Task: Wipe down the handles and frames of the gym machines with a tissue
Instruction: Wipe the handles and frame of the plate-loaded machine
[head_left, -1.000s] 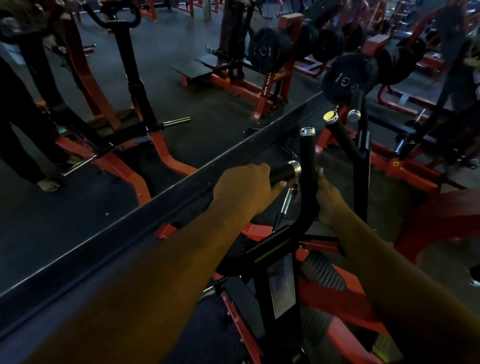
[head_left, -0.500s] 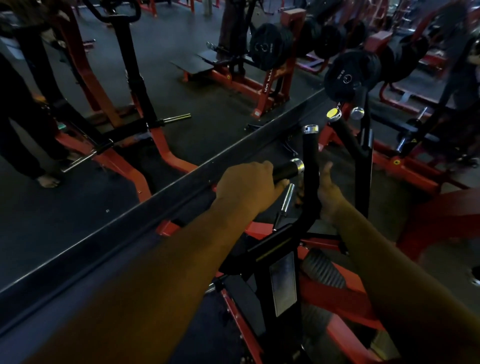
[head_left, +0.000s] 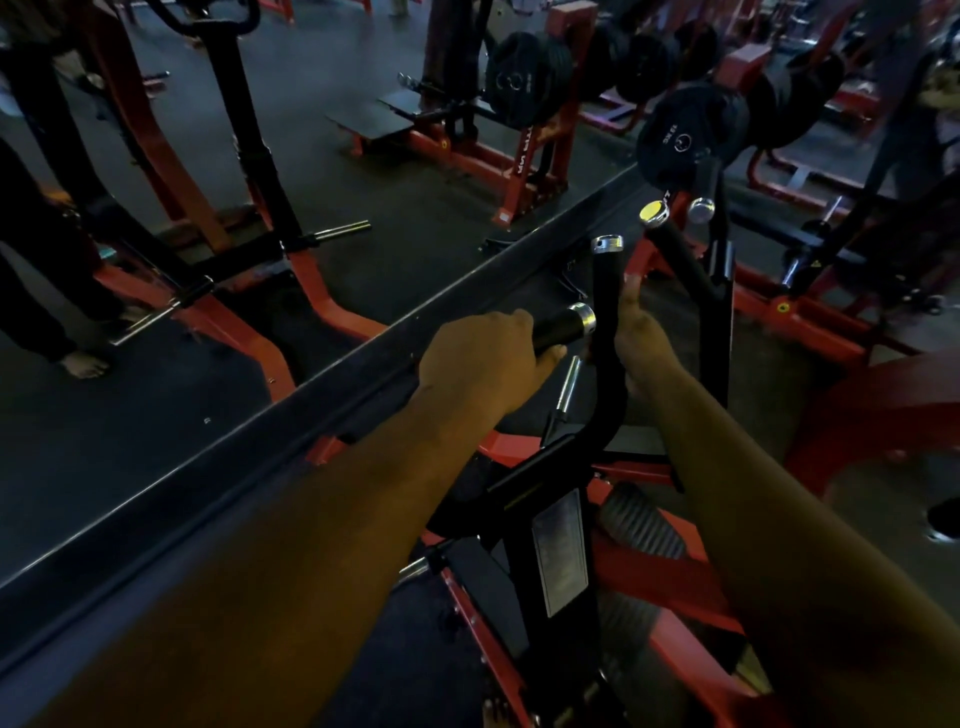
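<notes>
Your left hand (head_left: 480, 358) grips the short handle (head_left: 563, 327); your right hand (head_left: 641, 338) lies behind the upright bar (head_left: 608, 312) — fingers hidden, tissue unseen; most frames probably remain unwiped.

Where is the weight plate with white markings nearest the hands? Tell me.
In the head view it hangs upper right of centre, the black weight plate, just above the yellow-capped handle and beyond the right hand.

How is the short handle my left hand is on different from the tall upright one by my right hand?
The short handle lies nearly level and juts out sideways; the tall upright handle stands up and curves at its base. The left hand wraps round the short handle; the right hand sits against the tall one, its grip hidden behind it. Both are black with silver end caps. No tissue is visible.
</notes>
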